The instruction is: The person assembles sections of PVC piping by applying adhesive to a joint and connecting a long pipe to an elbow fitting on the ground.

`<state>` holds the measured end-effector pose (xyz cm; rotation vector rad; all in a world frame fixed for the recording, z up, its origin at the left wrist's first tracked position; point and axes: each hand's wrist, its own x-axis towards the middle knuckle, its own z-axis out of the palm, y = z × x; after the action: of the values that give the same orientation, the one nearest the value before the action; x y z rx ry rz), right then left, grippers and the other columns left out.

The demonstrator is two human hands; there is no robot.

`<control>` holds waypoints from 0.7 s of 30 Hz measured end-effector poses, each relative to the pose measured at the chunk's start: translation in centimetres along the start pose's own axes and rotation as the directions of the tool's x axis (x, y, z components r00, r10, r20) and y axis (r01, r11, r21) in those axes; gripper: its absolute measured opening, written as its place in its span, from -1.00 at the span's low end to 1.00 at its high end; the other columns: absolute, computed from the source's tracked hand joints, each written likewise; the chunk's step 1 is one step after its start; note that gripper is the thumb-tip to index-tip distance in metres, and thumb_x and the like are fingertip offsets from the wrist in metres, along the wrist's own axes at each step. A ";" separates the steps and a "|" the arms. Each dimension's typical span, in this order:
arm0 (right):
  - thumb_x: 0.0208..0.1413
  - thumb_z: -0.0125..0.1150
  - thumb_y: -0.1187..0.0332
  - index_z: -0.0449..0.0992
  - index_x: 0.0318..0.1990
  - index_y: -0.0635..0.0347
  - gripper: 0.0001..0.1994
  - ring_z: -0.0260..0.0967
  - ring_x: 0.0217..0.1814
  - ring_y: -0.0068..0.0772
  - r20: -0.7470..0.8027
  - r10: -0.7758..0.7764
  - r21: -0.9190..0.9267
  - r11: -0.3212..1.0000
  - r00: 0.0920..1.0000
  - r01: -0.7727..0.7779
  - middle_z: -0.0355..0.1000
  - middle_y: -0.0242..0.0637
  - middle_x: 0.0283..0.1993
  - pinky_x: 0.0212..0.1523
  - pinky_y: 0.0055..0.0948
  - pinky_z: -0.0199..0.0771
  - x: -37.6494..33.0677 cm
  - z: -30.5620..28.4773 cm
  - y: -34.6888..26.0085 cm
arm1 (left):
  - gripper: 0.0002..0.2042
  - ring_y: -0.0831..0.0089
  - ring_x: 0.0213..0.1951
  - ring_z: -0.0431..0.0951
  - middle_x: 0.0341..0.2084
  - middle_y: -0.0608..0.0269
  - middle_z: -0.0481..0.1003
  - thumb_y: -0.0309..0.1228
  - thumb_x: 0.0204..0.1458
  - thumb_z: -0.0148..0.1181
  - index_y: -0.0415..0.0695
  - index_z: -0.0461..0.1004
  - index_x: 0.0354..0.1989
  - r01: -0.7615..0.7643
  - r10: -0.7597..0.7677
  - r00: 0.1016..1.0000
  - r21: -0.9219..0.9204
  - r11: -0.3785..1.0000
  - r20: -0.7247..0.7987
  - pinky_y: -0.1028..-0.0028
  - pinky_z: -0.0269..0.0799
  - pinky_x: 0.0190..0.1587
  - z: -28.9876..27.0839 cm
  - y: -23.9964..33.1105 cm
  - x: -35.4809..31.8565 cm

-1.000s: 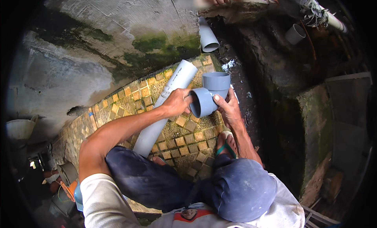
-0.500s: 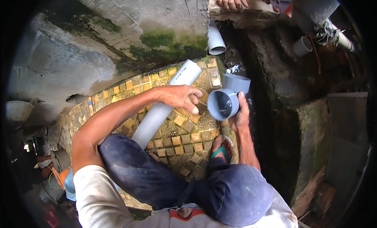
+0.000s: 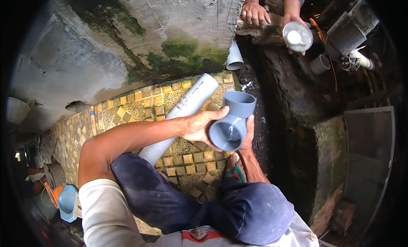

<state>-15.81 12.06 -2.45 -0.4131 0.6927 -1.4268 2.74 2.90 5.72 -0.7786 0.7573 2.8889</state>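
Head view: person is squatting on a tiled floor (image 3: pixel 127 115) at the edge of a dirt trench (image 3: pixel 289 119). Both hands are gripping a grey pipe fitting (image 3: pixel 233 123), a tee-type piece, near picture centre, slightly toward 3 o'clock. Left hand (image 3: pixel 199 124) is coming in from 9 o'clock, fingers curled closed over the fitting's near side, thumb lying along its top. Right hand (image 3: pixel 245 134) is sitting under and behind the fitting at its 5 o'clock side, fingers wrapped shut on it, only thumb and palm edge showing. One round opening of the fitting is facing the camera, another is pointing up toward 12 o'clock. Fitting is held in the air, above the floor edge, not touching the long white pipe (image 3: pixel 180 115), which is lying diagonally on the tiles from 7 to 1 o'clock, passing under the left hand. At 12 o'clock a mossy concrete wall (image 3: pixel 161 38) is rising, with a short pipe stub (image 3: pixel 234 57) sticking out at its foot. At 1 o'clock another person's hand (image 3: pixel 293 28) is holding a small round clear container (image 3: pixel 297 36); their other hand (image 3: pixel 255 13) is resting on the wall edge. At 2 o'clock a grey pipe end (image 3: pixel 319 64) is showing in the trench. Blue bowl (image 3: pixel 68 202) is sitting at 8 o'clock.
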 end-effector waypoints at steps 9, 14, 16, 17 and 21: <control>0.50 0.13 0.06 0.44 0.36 0.34 -0.47 0.45 0.23 -0.25 0.020 -0.114 -0.789 0.608 0.993 0.086 0.54 -0.07 0.25 0.36 -0.23 0.39 -0.5 -1.7 -3.7 | -0.23 0.29 0.08 0.64 0.07 0.07 0.56 -0.03 0.13 0.52 -0.25 0.36 0.38 -0.115 0.128 0.973 0.081 0.990 -0.194 0.20 0.64 0.17 -2.6 -0.5 -1.5; 0.44 0.25 0.24 0.48 0.29 0.39 -0.56 0.51 0.04 -0.52 -0.211 -0.152 -0.687 0.726 0.966 -0.036 0.62 -0.19 0.07 0.16 -0.42 0.52 -2.3 -4.3 -6.8 | -0.30 0.35 -0.05 0.70 -0.05 0.10 0.63 -0.08 0.07 0.55 -0.23 0.45 0.29 -0.108 0.174 0.941 0.229 0.967 -0.289 0.28 0.69 0.05 -2.7 -0.5 -1.5; 0.40 0.31 0.31 0.50 0.25 0.41 -0.59 0.51 -0.13 -0.60 -0.240 -0.229 -0.728 0.685 0.944 -0.019 0.59 -0.33 -0.14 -0.09 -0.52 0.56 -2.8 -4.5 -7.0 | -0.31 0.36 -0.06 0.70 -0.06 0.11 0.62 -0.08 0.07 0.55 -0.22 0.45 0.29 -0.103 0.177 0.939 0.249 0.963 -0.296 0.28 0.70 0.06 -3.0 -0.3 -1.2; 0.39 0.31 0.33 0.50 0.25 0.41 -0.60 0.50 -0.19 -0.61 -0.249 -0.242 -0.752 0.658 0.938 -0.030 0.57 -0.37 -0.21 -0.16 -0.54 0.56 -3.3 -5.0 -7.2 | -0.32 0.37 -0.07 0.70 -0.06 0.13 0.62 -0.11 0.08 0.54 -0.20 0.44 0.30 -0.102 0.181 0.935 0.256 0.961 -0.304 0.29 0.70 0.06 -3.1 -0.4 -1.1; 0.39 0.31 0.39 0.56 0.20 0.38 -0.67 0.40 -0.41 -0.68 -0.273 -0.364 -0.808 0.589 0.890 -0.007 0.49 -0.48 -0.35 -0.37 -0.60 0.45 -3.1 -5.9 -9.6 | -0.34 0.39 -0.06 0.69 -0.01 0.15 0.60 -0.19 0.11 0.50 -0.18 0.40 0.34 -0.116 0.205 0.927 0.281 0.953 -0.313 0.29 0.68 0.07 -2.8 0.2 -0.7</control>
<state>-26.90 14.77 -0.01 -0.9168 1.7185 -1.3385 4.56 1.50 4.01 -1.2488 1.2599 2.7361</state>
